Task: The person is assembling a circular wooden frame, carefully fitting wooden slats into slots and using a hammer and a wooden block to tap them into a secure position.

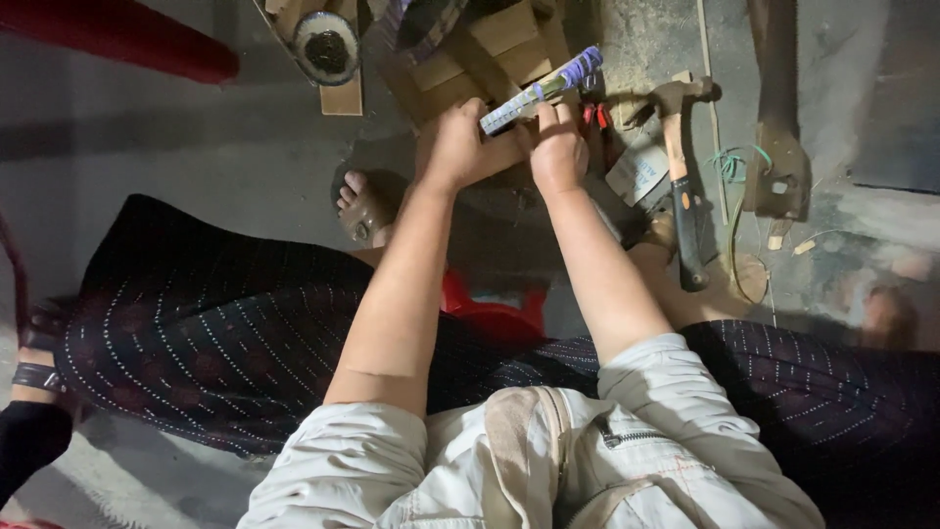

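Observation:
Both hands meet over a low work spot on the floor. My left hand (468, 145) grips a long thin stick wrapped in blue and purple patterned paper (544, 88), which slants up to the right. My right hand (558, 147) pinches the same stick just below its middle, fingers closed on it. Under the hands lie wooden blocks (509, 39) and red-handled pliers (595, 116), partly hidden.
A hammer (682, 186) with a black and orange handle lies right of the hands. A round roll (327, 47) sits on a board at top. A bare foot (360, 208) rests on the grey floor, a red stool (490, 312) under dark patterned trousers.

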